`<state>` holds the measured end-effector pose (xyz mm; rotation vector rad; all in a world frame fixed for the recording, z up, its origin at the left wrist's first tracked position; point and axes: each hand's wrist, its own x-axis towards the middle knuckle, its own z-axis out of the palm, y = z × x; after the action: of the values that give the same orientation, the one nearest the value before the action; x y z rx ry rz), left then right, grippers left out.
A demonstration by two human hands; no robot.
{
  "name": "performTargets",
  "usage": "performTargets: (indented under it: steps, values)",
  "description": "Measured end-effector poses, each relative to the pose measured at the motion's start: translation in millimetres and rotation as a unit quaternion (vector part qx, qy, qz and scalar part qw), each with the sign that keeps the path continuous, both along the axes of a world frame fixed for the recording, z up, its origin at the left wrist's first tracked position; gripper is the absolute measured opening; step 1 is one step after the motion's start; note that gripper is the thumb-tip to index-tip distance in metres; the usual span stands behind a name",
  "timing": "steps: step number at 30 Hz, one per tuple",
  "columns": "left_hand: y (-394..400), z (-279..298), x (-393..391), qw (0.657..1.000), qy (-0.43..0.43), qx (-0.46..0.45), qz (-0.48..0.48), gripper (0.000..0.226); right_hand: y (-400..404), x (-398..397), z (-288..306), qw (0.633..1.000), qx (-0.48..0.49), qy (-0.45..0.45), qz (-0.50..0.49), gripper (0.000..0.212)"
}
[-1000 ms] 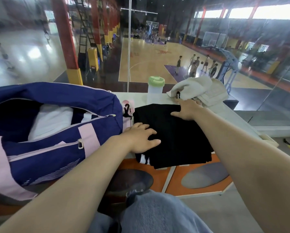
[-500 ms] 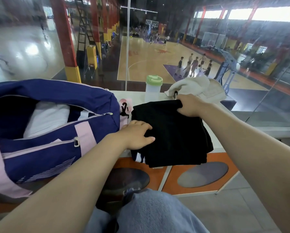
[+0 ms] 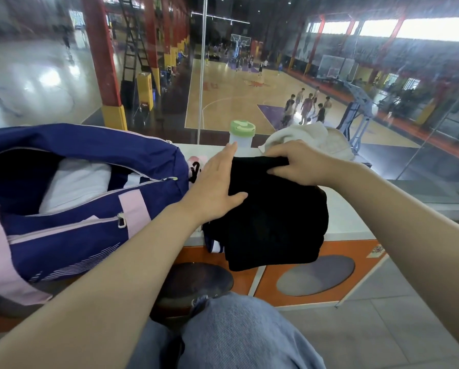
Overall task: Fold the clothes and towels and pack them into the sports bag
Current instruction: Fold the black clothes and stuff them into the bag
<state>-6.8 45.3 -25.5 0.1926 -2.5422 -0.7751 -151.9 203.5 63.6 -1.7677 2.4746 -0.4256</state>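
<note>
Bag unzipped just left of the hands, white cloth lying inside its dark opening. Left hand lies flat with straight fingers on the near left side of the folded black garment. Right hand pinches the garment's far edge, thumb under, fingers curled over. Garment overhangs the ledge front. Beyond the right hand sit a pale towel and a green-lidded bottle.

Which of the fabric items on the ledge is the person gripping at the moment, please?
The black garment: the right hand pinches its far edge and the left hand lies flat on it. The cream towel behind lies untouched.
</note>
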Motion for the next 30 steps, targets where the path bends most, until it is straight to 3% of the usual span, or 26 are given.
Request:
performTargets:
  steps: [4, 10, 14, 17, 19, 22, 30]
  values:
    - [3.3, 9.1, -2.2, 0.998, 0.038, -0.047, -0.033, 0.092, 8.6, 15.7, 10.7, 0.997, -0.012, -0.056, 0.043, 0.027]
    - [-11.2, 9.9, -3.8, 0.989, -0.001, -0.144, 0.011, 0.021, 15.8, 11.9, 25.4, 0.999, -0.026, -0.017, 0.015, 0.022]
    - [-27.2, 19.9, 5.5, 0.993, -0.099, -0.064, 0.011, 0.020, 18.8, -1.6, 30.6, 1.000, -0.019, -0.005, -0.016, 0.020]
    - [-37.3, 33.8, 6.4, 0.993, -0.110, -0.046, 0.002, 0.015, 19.7, -12.7, 36.6, 0.999, 0.007, 0.014, -0.044, 0.011]
    - [-43.0, 48.4, 1.2, 0.992, -0.116, -0.056, 0.007, 0.016, 18.5, -17.4, 43.9, 0.997, 0.042, 0.042, -0.059, 0.020]
    - [-54.5, 72.7, -11.3, 0.988, -0.123, -0.093, 0.029, 0.020, 15.6, -28.1, 53.2, 0.992, 0.057, 0.076, -0.079, 0.005]
    - [-67.1, 108.1, -52.8, 0.967, -0.078, -0.213, 0.118, 0.017, -6.1, -65.6, 48.1, 0.971, -0.029, 0.198, -0.134, 0.016]
